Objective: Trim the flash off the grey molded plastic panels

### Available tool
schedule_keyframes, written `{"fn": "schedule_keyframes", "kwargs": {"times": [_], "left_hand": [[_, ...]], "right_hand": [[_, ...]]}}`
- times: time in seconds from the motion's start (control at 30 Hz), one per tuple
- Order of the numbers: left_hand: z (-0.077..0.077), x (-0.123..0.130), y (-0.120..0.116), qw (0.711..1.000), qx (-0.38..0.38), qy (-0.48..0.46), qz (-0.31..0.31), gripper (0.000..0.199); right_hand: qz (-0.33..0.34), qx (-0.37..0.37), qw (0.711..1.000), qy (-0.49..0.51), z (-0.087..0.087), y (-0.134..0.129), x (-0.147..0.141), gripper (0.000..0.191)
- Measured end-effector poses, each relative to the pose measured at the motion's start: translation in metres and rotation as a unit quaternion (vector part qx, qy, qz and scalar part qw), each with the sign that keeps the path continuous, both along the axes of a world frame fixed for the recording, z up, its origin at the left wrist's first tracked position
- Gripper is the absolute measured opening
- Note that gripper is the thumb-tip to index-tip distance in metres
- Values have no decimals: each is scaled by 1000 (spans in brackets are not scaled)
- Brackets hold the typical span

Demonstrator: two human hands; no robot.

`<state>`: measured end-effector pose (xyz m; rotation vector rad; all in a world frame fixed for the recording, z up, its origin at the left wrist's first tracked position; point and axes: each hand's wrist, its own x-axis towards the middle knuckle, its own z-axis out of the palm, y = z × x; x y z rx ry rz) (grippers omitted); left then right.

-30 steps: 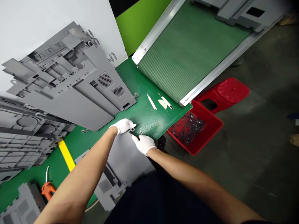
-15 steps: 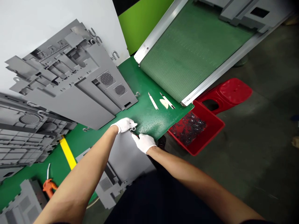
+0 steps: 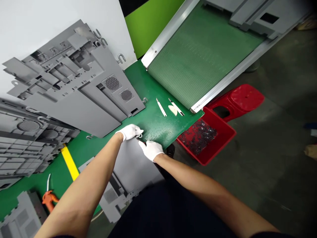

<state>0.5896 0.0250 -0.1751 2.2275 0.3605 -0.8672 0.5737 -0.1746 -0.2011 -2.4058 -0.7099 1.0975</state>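
A large grey plastic panel lies at the front edge of the green table, close to my body. My left hand, in a white glove, is closed at the panel's far corner, beside a small grey hook. My right hand, also gloved in white, is closed around a small tool with a bit of red and dark metal showing; its tip is at the same corner. The fingers hide most of the tool. Small grey crumbs are scattered on the table just beyond both hands.
Two white-handled knives and a pale piece lie beyond my hands. A conveyor stands behind. Right are a red bin with scraps and a red stool. Left are upright grey panels and an orange air gun.
The whole view has shifted slightly, and the grey part on the conveyor sits a little further down and left. Both hands stay at the panel's corner with nearly the same grip.
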Motion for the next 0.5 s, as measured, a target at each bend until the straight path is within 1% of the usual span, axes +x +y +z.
{"fn": "schedule_keyframes", "kwargs": {"times": [0.23,0.4,0.5], "left_hand": [[-1,0,1,1000,0,3,1,49],[-2,0,-1,1000,10,0,1,53],[-1,0,-3,1000,8,1,2,56]], "right_hand": [[-1,10,999,47,0,-1,1,84],[-2,-4,1000,-24,-4,0,-4,78],[-2,-11,999,-41,-3,3,-7,77]]}}
